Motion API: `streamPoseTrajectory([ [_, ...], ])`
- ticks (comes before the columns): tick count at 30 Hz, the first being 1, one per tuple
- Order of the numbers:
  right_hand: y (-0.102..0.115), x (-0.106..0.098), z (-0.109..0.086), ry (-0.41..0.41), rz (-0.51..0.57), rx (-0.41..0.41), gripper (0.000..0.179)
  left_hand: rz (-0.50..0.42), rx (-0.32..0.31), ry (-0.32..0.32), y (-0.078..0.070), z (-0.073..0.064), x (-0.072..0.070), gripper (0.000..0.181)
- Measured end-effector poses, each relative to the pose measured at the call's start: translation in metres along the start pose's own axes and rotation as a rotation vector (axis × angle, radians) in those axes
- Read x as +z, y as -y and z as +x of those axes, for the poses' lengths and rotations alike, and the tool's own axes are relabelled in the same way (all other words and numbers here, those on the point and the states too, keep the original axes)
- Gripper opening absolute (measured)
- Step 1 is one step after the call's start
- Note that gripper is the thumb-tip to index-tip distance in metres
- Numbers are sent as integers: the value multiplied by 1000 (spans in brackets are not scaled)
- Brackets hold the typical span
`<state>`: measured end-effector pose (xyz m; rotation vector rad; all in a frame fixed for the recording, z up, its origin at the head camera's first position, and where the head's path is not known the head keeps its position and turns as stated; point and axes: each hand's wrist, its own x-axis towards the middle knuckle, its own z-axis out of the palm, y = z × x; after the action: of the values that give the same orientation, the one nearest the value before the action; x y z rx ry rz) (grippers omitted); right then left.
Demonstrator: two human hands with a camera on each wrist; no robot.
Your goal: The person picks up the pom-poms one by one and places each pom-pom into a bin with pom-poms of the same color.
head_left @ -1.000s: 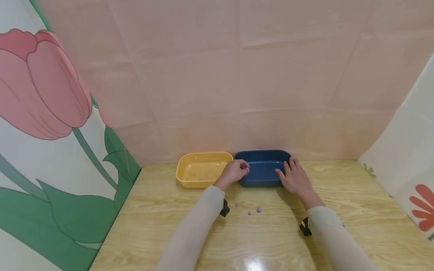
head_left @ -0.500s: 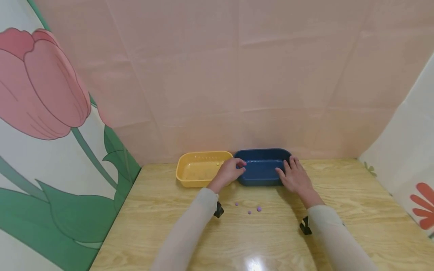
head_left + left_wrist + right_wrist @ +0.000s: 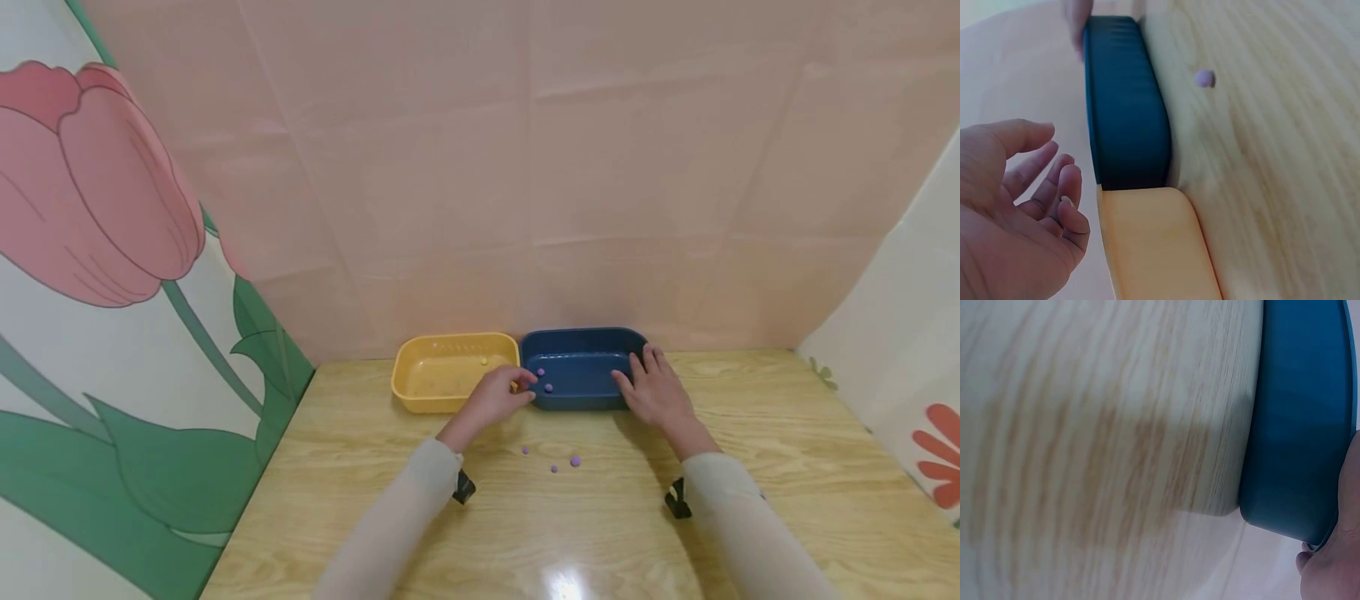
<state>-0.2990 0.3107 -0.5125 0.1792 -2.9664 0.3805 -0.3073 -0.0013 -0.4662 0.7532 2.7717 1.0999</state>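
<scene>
My left hand (image 3: 495, 396) hovers where the yellow tray (image 3: 431, 406) meets the blue tray (image 3: 581, 403). In the left wrist view its thumb and loosely bent fingers stand apart with nothing between them. Two purple balls, one farther back (image 3: 541, 372) and one nearer (image 3: 548, 388), lie at the left end of the blue tray. My right hand (image 3: 660, 400) rests on that tray's right end, fingers extended along the rim and thumb over the front side. The right wrist view shows the hand against the blue rim (image 3: 1354, 375), most of it out of frame.
On the wooden table (image 3: 337, 500) before the trays lie three purple balls: a larger one (image 3: 575, 461) and two small ones, left (image 3: 526, 451) and middle (image 3: 554, 469). A small yellow ball (image 3: 483, 361) sits in the yellow tray. A pink cloth backdrop (image 3: 450, 208) rises behind.
My left hand has let go of a purple ball over the blue tray and drawn back left and toward me. Two purple balls now show in that tray. My right hand stays put.
</scene>
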Motion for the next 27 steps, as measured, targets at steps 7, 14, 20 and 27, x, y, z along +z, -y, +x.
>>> streamPoseTrajectory([
  [7,1,-3,0,9,11,-2,76,-43,6,34,8,-12,3,24],
  [14,2,-2,-1,12,2,-4,77,-27,6,86,17,-28,12,22],
  [20,2,-3,-1,22,17,-2,77,-14,21,106,23,-39,15,24],
  [27,3,-4,-2,18,13,-2,78,-41,-2,197,33,-43,23,27],
])
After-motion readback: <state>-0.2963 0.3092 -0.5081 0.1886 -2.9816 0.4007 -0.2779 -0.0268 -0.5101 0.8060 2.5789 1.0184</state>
